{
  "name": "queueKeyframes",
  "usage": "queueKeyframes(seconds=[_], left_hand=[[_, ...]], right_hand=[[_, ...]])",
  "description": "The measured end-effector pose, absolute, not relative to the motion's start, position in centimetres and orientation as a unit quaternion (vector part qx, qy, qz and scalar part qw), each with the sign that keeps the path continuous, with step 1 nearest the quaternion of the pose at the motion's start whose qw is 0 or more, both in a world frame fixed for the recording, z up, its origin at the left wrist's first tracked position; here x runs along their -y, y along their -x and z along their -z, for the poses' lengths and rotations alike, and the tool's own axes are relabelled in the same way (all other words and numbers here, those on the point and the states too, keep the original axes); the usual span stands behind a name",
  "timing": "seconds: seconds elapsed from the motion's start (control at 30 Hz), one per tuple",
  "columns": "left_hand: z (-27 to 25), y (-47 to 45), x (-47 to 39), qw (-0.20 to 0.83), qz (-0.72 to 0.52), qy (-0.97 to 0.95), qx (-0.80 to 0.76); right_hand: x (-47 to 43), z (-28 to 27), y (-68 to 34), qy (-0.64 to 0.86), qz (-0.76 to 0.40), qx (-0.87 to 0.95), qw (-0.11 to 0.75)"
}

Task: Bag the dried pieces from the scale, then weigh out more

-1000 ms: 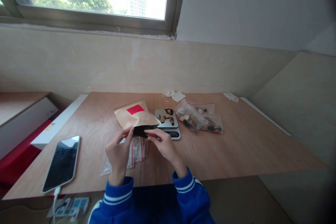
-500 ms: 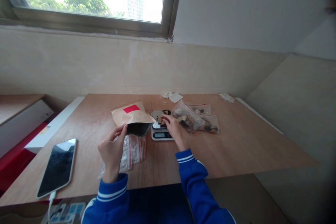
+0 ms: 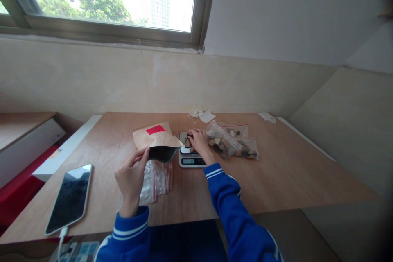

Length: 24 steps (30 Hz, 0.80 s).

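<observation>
My left hand (image 3: 132, 176) pinches the near edge of a brown paper bag (image 3: 150, 141) with a red label, holding its dark mouth apart. My right hand (image 3: 200, 144) reaches over a small digital kitchen scale (image 3: 192, 163), fingers bent and closed on a dried brown-and-black piece. Other dried brown pieces (image 3: 188, 143) lie on the scale's plate, partly covered by that hand. Below the paper bag are several clear zip bags (image 3: 156, 182) with red seals. Right of the scale, filled zip bags (image 3: 222, 143) hold similar dried pieces.
A phone (image 3: 70, 198) with a white charging cable (image 3: 62, 235) lies on the wooden table (image 3: 276, 184) at the left. White scraps (image 3: 207, 116) sit at the back, with more crumpled white bits (image 3: 267, 117) farther right. A wall and window stand behind.
My right hand has shifted slightly toward the back of the scale plate and now covers the dark piece there. My left hand keeps its hold on the paper bag. The view has tilted slightly.
</observation>
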<state>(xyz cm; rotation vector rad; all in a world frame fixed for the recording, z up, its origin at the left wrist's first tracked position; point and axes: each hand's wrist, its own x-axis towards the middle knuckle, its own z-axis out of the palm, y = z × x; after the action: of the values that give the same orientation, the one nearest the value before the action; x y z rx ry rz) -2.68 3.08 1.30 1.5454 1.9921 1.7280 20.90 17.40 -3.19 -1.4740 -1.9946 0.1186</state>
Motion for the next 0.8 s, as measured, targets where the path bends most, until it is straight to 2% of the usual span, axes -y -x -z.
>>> queueKeyframes(seconds=[0.2,0.27,0.4,0.6,0.7,0.8], left_hand=[[-1.0,3.1,-2.9,0.066,-0.567,-0.5,-0.651],[-1.1,3.0,-2.6,0.074,-0.564,-0.506,-0.648],[-1.4,3.0,-1.6,0.061,-0.56,-0.505,-0.654],[-0.7,3.2,-0.6,0.037,-0.542,-0.523,-0.657],[-0.3,2.8,-0.4,0.029,-0.551,-0.525,-0.648],[-0.1,2.4,-0.2,0.036,-0.558,-0.527,-0.64]], right_hand=[[-9.1,1.7,-18.4,0.456,-0.048,0.691,0.558],[-5.6,1.0,-16.6,0.394,-0.073,0.707,0.583],[-2.5,-0.1,-13.2,0.304,-0.167,0.819,0.458],[-5.2,-0.5,-10.1,0.411,-0.316,0.791,0.325],[-7.8,0.5,-8.2,0.437,-0.319,0.783,0.307],[-11.1,2.5,-6.0,0.427,-0.296,0.788,0.33]])
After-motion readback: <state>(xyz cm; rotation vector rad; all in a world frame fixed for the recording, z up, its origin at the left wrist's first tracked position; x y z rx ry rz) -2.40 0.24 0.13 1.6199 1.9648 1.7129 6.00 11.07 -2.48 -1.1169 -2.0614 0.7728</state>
